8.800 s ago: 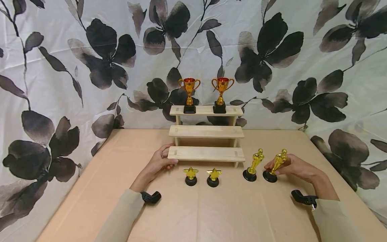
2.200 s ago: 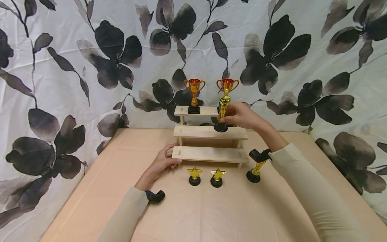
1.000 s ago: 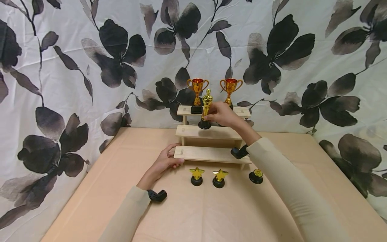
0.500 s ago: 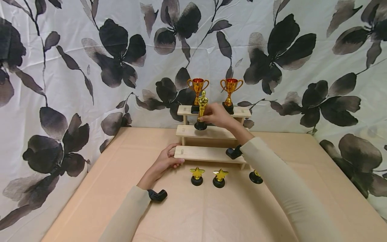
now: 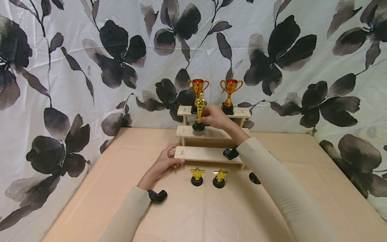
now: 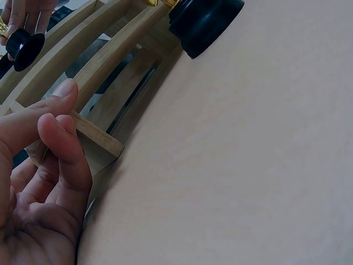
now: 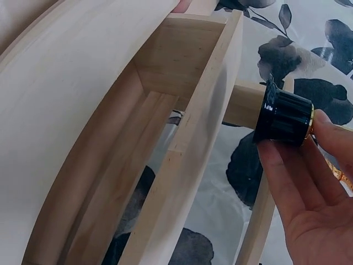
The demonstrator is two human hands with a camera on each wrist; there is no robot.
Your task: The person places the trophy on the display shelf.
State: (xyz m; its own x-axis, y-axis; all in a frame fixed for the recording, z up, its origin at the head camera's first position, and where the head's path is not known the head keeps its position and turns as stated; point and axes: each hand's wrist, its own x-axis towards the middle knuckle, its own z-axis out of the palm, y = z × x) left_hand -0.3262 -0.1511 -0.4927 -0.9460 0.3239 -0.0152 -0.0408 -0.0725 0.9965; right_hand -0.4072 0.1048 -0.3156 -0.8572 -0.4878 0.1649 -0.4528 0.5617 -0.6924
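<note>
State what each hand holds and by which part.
Right hand: gold figurine, by its lower part near the black base. Left hand: wooden stand, by its lowest step, left end.

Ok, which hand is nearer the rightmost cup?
Right: the right hand is below and left of the cup; the left hand, farther off, grips the bottom shelf at its left end.

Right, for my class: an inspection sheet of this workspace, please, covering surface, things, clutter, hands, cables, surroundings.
Surface: tan-covered table, bearing a three-tier wooden stand.
Things: gold figurine at the middle shelf, contact unclear; two cup trophies on the top shelf; two star trophies before the stand; black base partly behind the right sleeve.
Clutter: nothing seen.
Hands: left hand grips the stand; right hand holds the figurine in its fingers.
Cables: nothing seen.
Surroundings: floral cloth behind.
</note>
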